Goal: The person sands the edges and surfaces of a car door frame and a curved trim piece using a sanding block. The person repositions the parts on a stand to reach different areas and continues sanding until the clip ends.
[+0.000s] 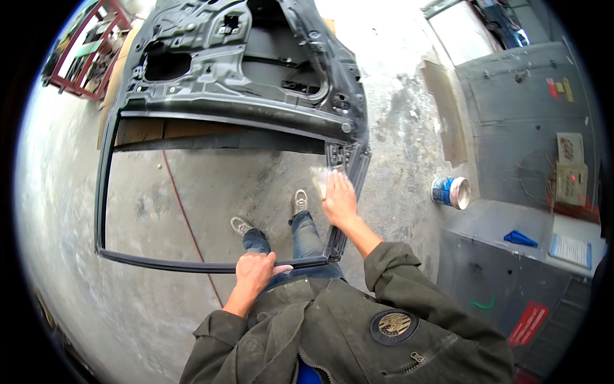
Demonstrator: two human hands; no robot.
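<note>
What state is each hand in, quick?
Left hand: closed on the car door's window frame.
Right hand: at some blurred whitish material; grip cannot be told.

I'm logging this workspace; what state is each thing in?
Dark grey metal car door: detached, unglazed
Left bare hand: closed on door frame
Right bare hand: blurred, apparently holding whitish material
Thin red cord: lying on floor
White-and-blue round bucket: appears open
Olive fabric jacket: partly unzipped
Beige rectangular box: red light lit

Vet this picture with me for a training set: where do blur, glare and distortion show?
Head view: the pale thing by the right hand looks smeared; head view: the floor right of the door is nearly washed out; head view: the window frame's lower bar bows, and the corners are black.
</note>
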